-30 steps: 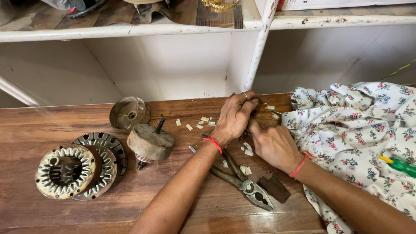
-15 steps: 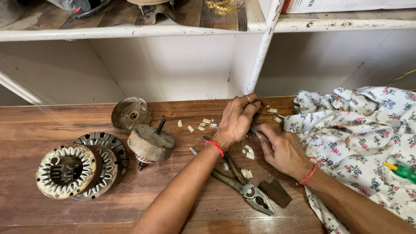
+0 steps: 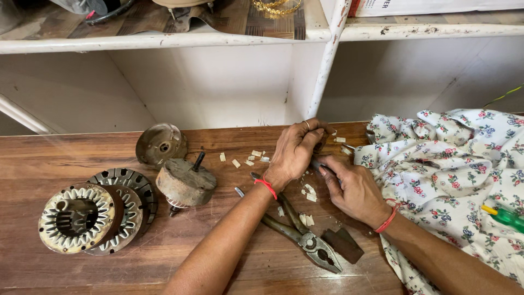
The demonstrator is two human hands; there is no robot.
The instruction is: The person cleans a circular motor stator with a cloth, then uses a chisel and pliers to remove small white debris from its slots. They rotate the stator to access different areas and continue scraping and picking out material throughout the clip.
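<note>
My left hand (image 3: pixel 295 150) is curled over a small dark part near the back of the wooden table (image 3: pixel 71 273); the part is mostly hidden by the fingers. My right hand (image 3: pixel 355 188) sits just to its right, pinching a thin dark tool whose tip points toward the left hand. Both wrists carry a red thread. Pliers (image 3: pixel 303 232) lie on the table below the hands, beside a dark flat piece (image 3: pixel 343 245). Small pale chips (image 3: pixel 248 158) are scattered around.
A motor stator with windings (image 3: pixel 76 217) and a ringed plate (image 3: pixel 134 188) lie at the left. A rusty rotor with shaft (image 3: pixel 185 181) and a round end cap (image 3: pixel 160 143) stand mid-table. Floral cloth (image 3: pixel 458 175) with a green-handled screwdriver (image 3: pixel 505 216) covers the right. White shelves (image 3: pixel 327 65) rise behind.
Both hands have stayed together over the small part; the right hand has shifted slightly down and its tool now points at the left hand's fingers. The view moved a little.
</note>
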